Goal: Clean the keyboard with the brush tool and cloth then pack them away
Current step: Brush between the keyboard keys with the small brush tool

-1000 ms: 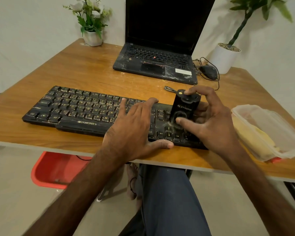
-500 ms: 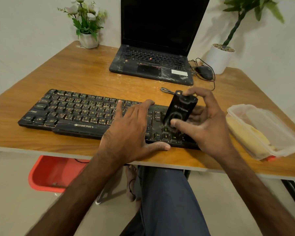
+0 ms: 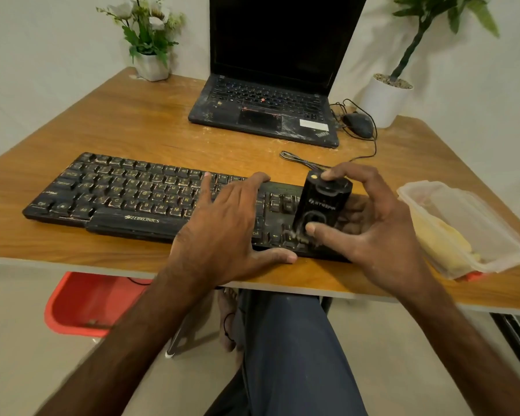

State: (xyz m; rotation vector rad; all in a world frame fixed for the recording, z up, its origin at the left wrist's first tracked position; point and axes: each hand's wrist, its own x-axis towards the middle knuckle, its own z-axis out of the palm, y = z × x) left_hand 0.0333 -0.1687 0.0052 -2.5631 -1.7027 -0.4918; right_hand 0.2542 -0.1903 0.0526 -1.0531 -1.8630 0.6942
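Note:
A dusty black keyboard [image 3: 126, 195] lies along the near edge of the wooden desk [image 3: 132, 127]. My left hand [image 3: 225, 229] rests flat on its right half, fingers spread, thumb at the front edge. My right hand [image 3: 370, 226] grips a black block-shaped brush tool [image 3: 321, 202] upright over the keyboard's right end, its bristle end down on the keys. A yellow cloth [image 3: 439, 238] lies inside a clear plastic container [image 3: 475, 217] at the right.
An open black laptop [image 3: 270, 115] stands at the back, with a wired mouse [image 3: 357, 124] beside it. Potted plants sit at the back left [image 3: 150, 64] and back right [image 3: 385, 97]. A red bin [image 3: 81, 304] is under the desk.
The brush tool has swung from a leftward tilt back to upright over the same right-end keys. My left hand stays pressed on the keyboard. The camera view has shifted slightly.

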